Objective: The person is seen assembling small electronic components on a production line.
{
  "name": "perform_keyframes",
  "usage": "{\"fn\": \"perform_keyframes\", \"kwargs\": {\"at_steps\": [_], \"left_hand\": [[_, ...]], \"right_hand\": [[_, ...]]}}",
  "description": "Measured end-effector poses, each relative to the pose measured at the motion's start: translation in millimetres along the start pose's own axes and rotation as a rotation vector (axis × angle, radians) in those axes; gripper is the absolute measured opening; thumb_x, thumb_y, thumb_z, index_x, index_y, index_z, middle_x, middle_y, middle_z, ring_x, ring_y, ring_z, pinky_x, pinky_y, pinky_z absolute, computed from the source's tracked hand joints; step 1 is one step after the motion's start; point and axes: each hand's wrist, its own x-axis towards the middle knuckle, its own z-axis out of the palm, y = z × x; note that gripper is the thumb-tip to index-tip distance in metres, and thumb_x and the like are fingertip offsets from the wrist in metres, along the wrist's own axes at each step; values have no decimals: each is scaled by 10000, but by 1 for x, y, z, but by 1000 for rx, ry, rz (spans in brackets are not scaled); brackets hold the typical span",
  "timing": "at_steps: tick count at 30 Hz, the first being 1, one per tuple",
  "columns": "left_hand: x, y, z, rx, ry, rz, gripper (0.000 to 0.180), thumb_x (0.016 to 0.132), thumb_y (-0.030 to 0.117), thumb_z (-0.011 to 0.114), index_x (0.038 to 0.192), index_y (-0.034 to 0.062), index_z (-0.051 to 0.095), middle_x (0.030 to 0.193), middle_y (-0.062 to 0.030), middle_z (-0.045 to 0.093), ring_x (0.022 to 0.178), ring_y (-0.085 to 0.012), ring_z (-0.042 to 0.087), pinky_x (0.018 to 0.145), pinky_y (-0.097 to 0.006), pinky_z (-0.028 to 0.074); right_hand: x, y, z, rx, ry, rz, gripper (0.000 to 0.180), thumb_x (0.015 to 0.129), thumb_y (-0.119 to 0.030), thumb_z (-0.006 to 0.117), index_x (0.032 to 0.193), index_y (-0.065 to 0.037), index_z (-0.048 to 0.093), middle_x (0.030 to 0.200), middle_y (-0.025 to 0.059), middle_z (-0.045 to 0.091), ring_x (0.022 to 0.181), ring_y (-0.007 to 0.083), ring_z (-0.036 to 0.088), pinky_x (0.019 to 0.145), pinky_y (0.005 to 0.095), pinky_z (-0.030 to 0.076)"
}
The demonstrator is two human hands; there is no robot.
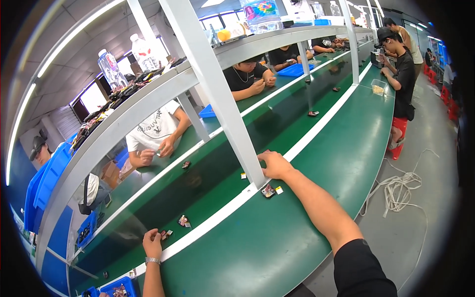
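My left hand (152, 242), with a metal-banded watch on its wrist, reaches over the green conveyor belt. Its fingers are bent closed at a small dark-and-red electronic part (166, 234). Just beyond lies another small black part with pinkish wiring (184, 221). My right arm stretches across the green worktop, and my right hand (276, 165) is at the belt's edge beside the white post. The post covers some of its fingertips, so its grip cannot be made out. Below that hand, a small black electronic module (268, 191) with a yellow-and-white tag (279, 190) rests on the worktop.
A white post (217, 94) rises from the white rail, carrying an overhead shelf with bottles and wired parts. Small modules (312, 114) are spread along the belt. Blue bins (123, 284) stand lower left. Co-workers sit across the line. Coiled white cable (398, 190) lies on the floor.
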Motion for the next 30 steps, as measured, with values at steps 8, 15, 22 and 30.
{"fn": "perform_keyframes", "kwargs": {"at_steps": [8,15,22,30], "left_hand": [[-3,8,-1,-108,-17,-69,193,838,9,615,1028,7,648,877,-49,649,766,-120,601,718,-262,488],[-8,14,-2,-110,-12,-79,199,846,4,596,1041,15,632,898,-53,651,742,-108,596,638,-257,498],[-6,20,4,-201,-6,-104,208,858,7,579,1060,21,627,949,-66,651,738,-106,606,610,-256,531],[-5,18,2,-377,-31,-89,215,842,-10,573,1047,16,627,964,-74,646,751,-118,612,605,-269,557]], "right_hand": [[17,2,7,-63,-171,15,437,756,-191,713,1174,-86,643,1009,111,704,956,313,660,882,383,515],[8,-6,-1,92,-101,33,417,722,-151,718,1116,-34,650,920,126,710,895,304,674,835,370,524],[-10,51,-43,302,406,307,552,708,-176,745,1216,-6,606,1085,137,702,716,153,641,732,294,528],[-105,32,-99,442,185,181,541,704,-117,752,1210,-10,594,1051,49,705,555,9,430,521,176,399]]}}
